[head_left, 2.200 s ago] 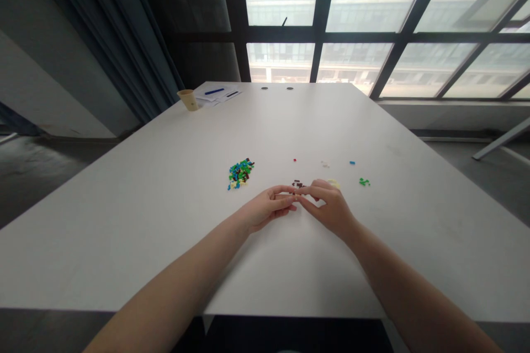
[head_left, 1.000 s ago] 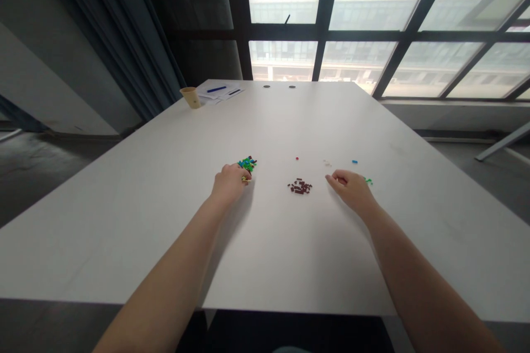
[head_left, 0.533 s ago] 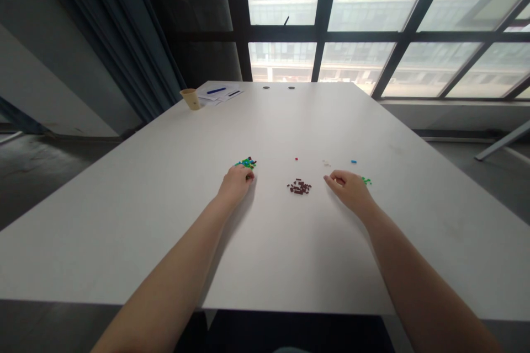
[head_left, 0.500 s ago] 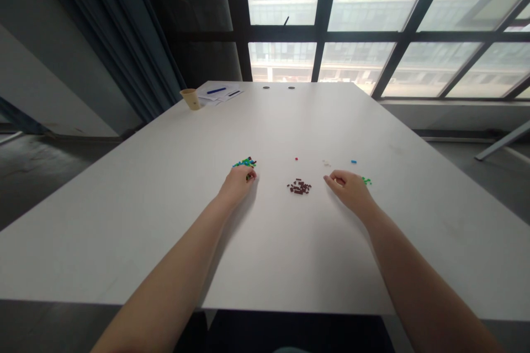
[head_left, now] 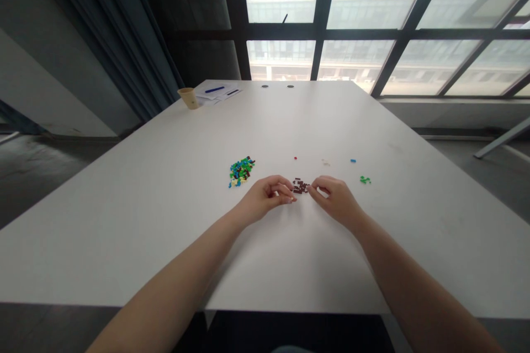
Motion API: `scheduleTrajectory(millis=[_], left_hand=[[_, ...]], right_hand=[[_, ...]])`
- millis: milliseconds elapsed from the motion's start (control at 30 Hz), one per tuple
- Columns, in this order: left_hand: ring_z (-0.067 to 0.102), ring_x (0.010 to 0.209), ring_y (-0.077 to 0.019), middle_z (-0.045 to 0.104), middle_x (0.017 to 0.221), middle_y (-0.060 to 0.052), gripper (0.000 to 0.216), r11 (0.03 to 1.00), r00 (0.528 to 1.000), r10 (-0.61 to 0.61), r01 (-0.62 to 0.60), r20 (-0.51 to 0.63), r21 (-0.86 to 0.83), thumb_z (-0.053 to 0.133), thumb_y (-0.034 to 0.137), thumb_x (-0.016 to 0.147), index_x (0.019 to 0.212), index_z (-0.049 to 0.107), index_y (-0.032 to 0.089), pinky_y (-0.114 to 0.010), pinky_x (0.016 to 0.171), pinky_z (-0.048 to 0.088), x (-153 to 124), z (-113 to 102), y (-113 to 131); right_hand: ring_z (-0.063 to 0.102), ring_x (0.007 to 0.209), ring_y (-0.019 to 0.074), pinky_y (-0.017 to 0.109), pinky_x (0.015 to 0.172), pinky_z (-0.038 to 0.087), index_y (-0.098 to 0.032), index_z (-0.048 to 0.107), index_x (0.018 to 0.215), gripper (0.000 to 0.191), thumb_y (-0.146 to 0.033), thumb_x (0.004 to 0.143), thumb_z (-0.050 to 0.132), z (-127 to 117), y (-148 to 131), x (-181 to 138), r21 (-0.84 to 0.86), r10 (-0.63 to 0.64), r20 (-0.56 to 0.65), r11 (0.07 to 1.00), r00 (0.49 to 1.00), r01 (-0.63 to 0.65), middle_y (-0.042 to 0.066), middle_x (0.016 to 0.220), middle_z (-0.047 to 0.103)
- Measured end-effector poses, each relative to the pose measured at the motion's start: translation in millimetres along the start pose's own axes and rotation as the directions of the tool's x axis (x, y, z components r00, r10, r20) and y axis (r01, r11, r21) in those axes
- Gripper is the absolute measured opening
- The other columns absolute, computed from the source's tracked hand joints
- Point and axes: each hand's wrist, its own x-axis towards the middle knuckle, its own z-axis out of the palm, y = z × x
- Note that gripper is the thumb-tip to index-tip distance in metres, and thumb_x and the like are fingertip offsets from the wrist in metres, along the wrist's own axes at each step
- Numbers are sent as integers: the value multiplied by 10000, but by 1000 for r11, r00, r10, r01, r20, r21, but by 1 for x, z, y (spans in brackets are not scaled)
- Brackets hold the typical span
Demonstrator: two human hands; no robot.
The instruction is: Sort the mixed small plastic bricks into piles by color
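Observation:
A small pile of dark brown toy bricks (head_left: 298,186) lies on the white table (head_left: 306,253) between my two hands. My left hand (head_left: 270,194) is at the pile's left edge, fingers curled and thumb against the fingertips; whatever they pinch is too small to name. From the right, my right hand (head_left: 333,194) reaches to the pile's edge with thumb and forefinger pressed together, the contents of that pinch hidden. Left of my left hand sits a mixed heap of green, blue, yellow and brown bricks (head_left: 241,171).
Beyond the brown pile lie a tiny red brick (head_left: 295,158), some whitish pieces (head_left: 326,162) and a blue brick (head_left: 353,161). Green pieces (head_left: 365,179) are right of my right hand. At the far left stand a paper cup (head_left: 189,98) and papers (head_left: 213,94) with pens.
My left hand has moved right and nearer, from the mixed heap to the brown pile, uncovering the heap. My right hand has shifted left to the pile's edge.

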Motion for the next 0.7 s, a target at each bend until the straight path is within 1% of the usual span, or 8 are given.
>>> scheduleTrajectory(millis=[100, 233, 333, 467, 533, 600, 633, 700], left_hand=[[641, 721, -157, 669, 680, -16, 266, 999, 1000, 12, -12, 21, -31, 729, 264, 621, 809, 574, 156, -277, 706, 462, 0, 0, 0], [640, 729, -164, 684, 695, -29, 255, 1000, 999, 22, -22, 41, -2, 714, 265, 642, 828, 579, 154, -283, 705, 458, -1, 0, 0], [631, 718, -154, 685, 704, -32, 235, 999, 998, 26, -28, 51, 29, 705, 250, 654, 826, 580, 151, -268, 687, 445, 0, 0, -1], [611, 700, -136, 676, 709, -24, 214, 997, 998, 36, -39, 60, 60, 692, 232, 668, 834, 584, 152, -240, 649, 420, 0, -1, -5], [605, 695, -135, 679, 732, -30, 216, 995, 998, 35, -40, 54, 92, 686, 242, 676, 845, 585, 153, -235, 629, 409, 1, -2, -8], [602, 700, -138, 687, 775, -44, 229, 990, 999, 28, -33, 35, 136, 677, 259, 685, 865, 580, 157, -237, 621, 404, 1, -3, -9], [602, 710, -140, 690, 799, -50, 236, 987, 999, 25, -28, 21, 157, 672, 269, 691, 877, 577, 160, -241, 626, 405, 2, -3, -10], [602, 728, -143, 693, 836, -58, 253, 982, 1000, 18, -17, -7, 190, 662, 291, 701, 899, 568, 166, -249, 643, 410, 2, -5, -9]], right_hand=[[405, 551, 95, 234, 566, 319, -176, 553, 651, 174, -236, 805, 497, -1, -7, -2, 67, -97, -34, 993, 995, 100, -23, 561, 459], [424, 571, 98, 242, 594, 351, -184, 611, 787, 81, -216, 788, 537, -1, -15, -6, 142, -235, -87, 959, 968, 246, -24, 586, 477], [446, 598, 101, 243, 596, 367, -189, 626, 887, 129, -210, 780, 558, 2, -20, -8, 167, -308, -104, 932, 946, 322, -13, 633, 512], [468, 617, 105, 247, 611, 380, -203, 633, 877, 128, -185, 796, 536, 7, -25, -8, 165, -369, -91, 910, 925, 379, -9, 637, 537], [477, 624, 105, 245, 619, 383, -205, 637, 849, 129, -176, 806, 519, 9, -25, -7, 156, -376, -74, 911, 924, 383, -5, 642, 551], [484, 627, 108, 246, 626, 383, -206, 644, 825, 129, -191, 809, 517, 9, -20, -6, 123, -346, -62, 928, 936, 351, -3, 637, 557], [488, 627, 111, 247, 629, 382, -205, 649, 812, 128, -203, 807, 521, 8, -16, -5, 94, -306, -60, 946, 950, 311, -2, 630, 557], [497, 630, 118, 249, 634, 378, -204, 660, 796, 132, -224, 799, 530, 3, -3, -2, 16, -175, -60, 984, 983, 177, 1, 627, 561]])
